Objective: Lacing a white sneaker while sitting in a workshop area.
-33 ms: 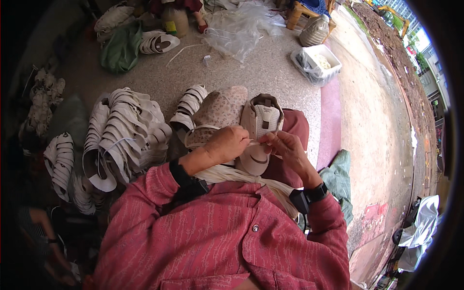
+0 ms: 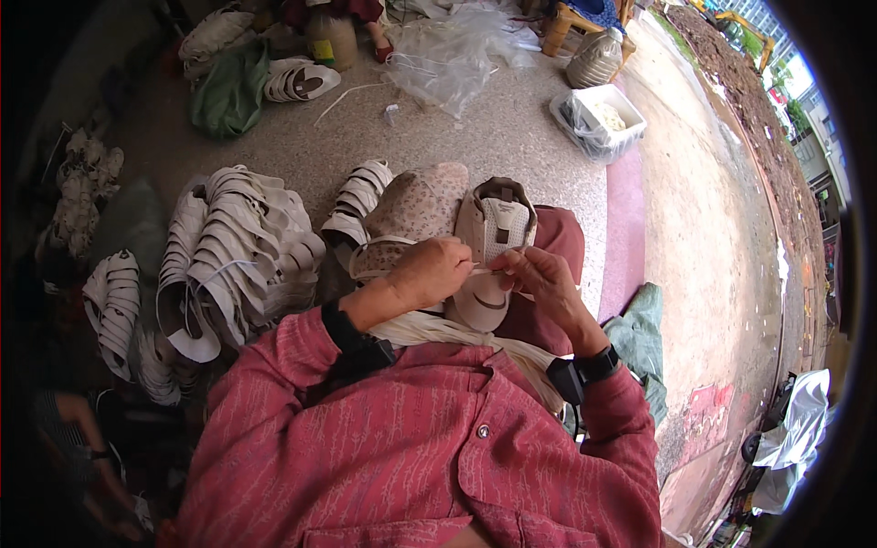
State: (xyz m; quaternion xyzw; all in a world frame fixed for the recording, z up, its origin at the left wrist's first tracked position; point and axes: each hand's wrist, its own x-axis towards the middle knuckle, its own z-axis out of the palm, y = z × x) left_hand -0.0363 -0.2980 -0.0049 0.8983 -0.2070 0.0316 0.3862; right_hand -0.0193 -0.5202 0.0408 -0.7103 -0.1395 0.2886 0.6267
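Lacing seems the step here, left hand and right hand both closed in a pinch on what looks like pale lace over the beige shoe between floral cloth and maroon cloth, the next move likely calling for a steady pull.

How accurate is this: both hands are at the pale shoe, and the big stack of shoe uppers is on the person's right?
One slip: the big stack of shoe uppers is on the person's left, as the head view shows. The left hand and right hand are indeed at the pale shoe.
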